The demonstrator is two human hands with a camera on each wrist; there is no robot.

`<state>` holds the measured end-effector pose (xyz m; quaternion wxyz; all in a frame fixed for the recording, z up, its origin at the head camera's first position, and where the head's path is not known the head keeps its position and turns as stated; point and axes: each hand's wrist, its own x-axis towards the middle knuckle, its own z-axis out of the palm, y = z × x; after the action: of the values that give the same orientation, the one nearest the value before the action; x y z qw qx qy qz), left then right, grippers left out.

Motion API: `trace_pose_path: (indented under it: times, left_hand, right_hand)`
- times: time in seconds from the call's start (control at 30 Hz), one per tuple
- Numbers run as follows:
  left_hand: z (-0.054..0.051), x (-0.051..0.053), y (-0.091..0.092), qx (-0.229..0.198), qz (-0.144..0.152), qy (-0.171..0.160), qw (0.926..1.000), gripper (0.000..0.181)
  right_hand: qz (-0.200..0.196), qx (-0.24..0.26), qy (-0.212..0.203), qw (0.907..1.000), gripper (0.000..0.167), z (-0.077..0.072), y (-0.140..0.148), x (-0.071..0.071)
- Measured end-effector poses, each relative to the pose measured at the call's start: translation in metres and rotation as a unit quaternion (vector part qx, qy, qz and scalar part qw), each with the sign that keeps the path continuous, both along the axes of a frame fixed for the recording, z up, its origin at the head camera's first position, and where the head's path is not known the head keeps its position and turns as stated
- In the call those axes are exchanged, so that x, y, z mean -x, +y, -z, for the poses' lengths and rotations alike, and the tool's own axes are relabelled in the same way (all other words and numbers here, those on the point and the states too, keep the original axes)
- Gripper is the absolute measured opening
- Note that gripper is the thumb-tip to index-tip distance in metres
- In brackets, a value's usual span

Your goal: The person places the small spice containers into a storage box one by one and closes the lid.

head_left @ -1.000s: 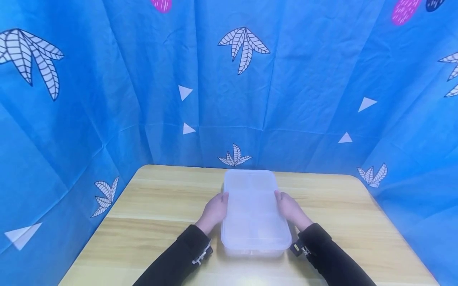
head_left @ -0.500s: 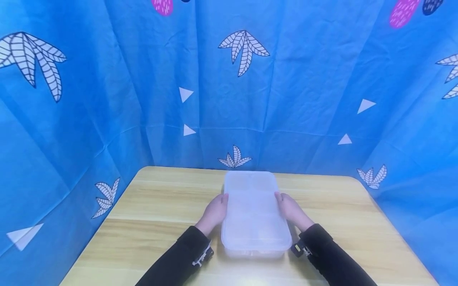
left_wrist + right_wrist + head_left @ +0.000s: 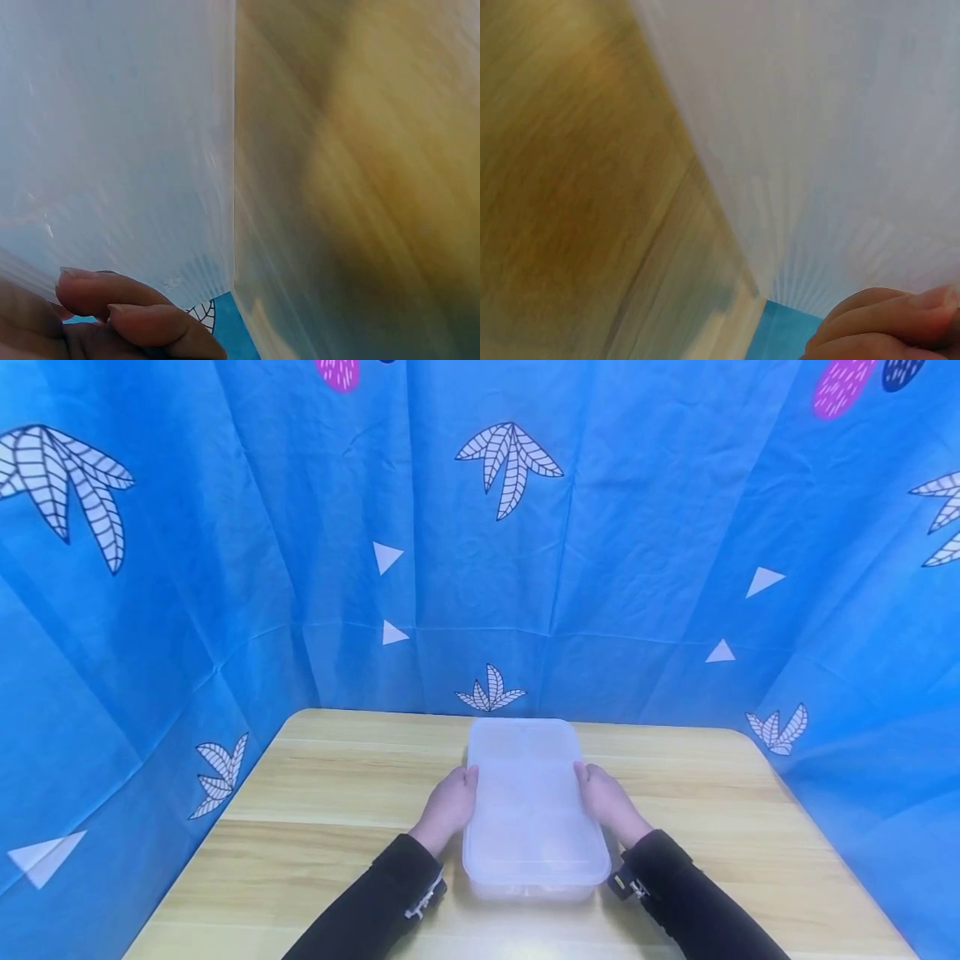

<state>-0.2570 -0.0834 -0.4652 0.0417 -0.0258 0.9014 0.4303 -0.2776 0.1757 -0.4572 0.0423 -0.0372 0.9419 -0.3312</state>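
Observation:
A translucent plastic storage box (image 3: 536, 827) with a frosted lid lies lengthwise at the middle of the wooden table, faint divider lines showing through its top. My left hand (image 3: 452, 802) grips its left side, thumb at the lid's edge. On the opposite side my right hand (image 3: 609, 797) holds the box the same way. In the left wrist view, curled fingers (image 3: 142, 311) sit against the box wall (image 3: 120, 135). Bent fingers (image 3: 889, 322) also appear by the box wall (image 3: 817, 150) in the right wrist view. What is inside cannot be made out.
The light wood table (image 3: 337, 777) has rounded back corners. A blue curtain (image 3: 637, 527) with leaf and triangle prints surrounds it at the back and both sides. Dark sleeves (image 3: 375, 893) with small wrist devices cover the forearms.
Both hands keep their grip on the storage box, which stays in place. Only the head view has shifted very slightly.

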Motion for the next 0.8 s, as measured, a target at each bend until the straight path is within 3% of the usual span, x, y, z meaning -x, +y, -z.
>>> trace_pose_path:
  times: [0.47,0.63,0.8]
  left_hand:
    - [0.0045,0.0026,-0.0005,0.037,-0.016,-0.004,0.9992,0.051]
    - [0.0055,0.0021,-0.0007,0.054,-0.012,0.008,0.9984,0.050]
    - [0.0024,0.0022,-0.0003,0.066,-0.024,0.024,0.9972,0.044]
  right_hand:
    - [0.012,0.005,0.002,0.9999,0.058,0.0039,-0.0013,0.0015]
    - [0.014,0.010,-0.019,0.9997,0.056,0.0056,0.0006,0.0027]
    - [-0.004,-0.004,-0.035,0.9994,0.052,-0.0022,0.0058,0.0060]
